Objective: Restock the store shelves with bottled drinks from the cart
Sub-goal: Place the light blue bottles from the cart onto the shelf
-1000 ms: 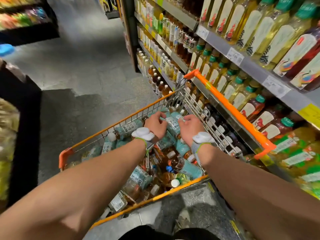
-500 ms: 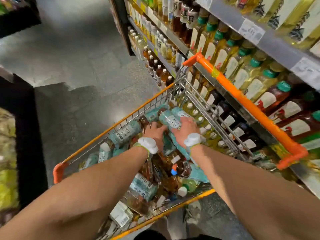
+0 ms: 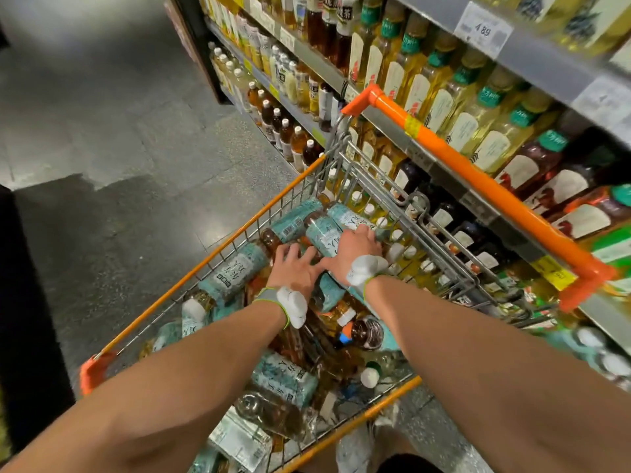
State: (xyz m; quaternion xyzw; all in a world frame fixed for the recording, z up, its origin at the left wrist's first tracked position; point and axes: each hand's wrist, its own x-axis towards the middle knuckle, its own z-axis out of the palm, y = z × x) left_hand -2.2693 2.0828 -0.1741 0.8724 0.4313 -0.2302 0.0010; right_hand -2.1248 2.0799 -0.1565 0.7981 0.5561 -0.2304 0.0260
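Observation:
A wire shopping cart (image 3: 218, 250) with orange rails stands below me, piled with tea bottles lying on their sides, most with teal labels. My left hand (image 3: 293, 269) hovers over the pile with fingers spread, its fingertips touching the bottles, next to one teal-labelled bottle (image 3: 239, 271). My right hand (image 3: 356, 244) lies on another teal-labelled bottle (image 3: 321, 233) at the far end of the cart, fingers curled over its side. Both wrists wear white bands.
The store shelves (image 3: 532, 52) run along the right, packed with upright yellow and dark drink bottles behind price tags. The cart's orange handle (image 3: 478, 179) sits close against them. Grey floor (image 3: 119, 131) opens on the left, and a dark display (image 3: 27, 302) borders the left edge.
My left hand has released the bottle it gripped and spread its fingers. My right hand has stayed on its teal-labelled bottle. My view has moved closer to the cart and shelves.

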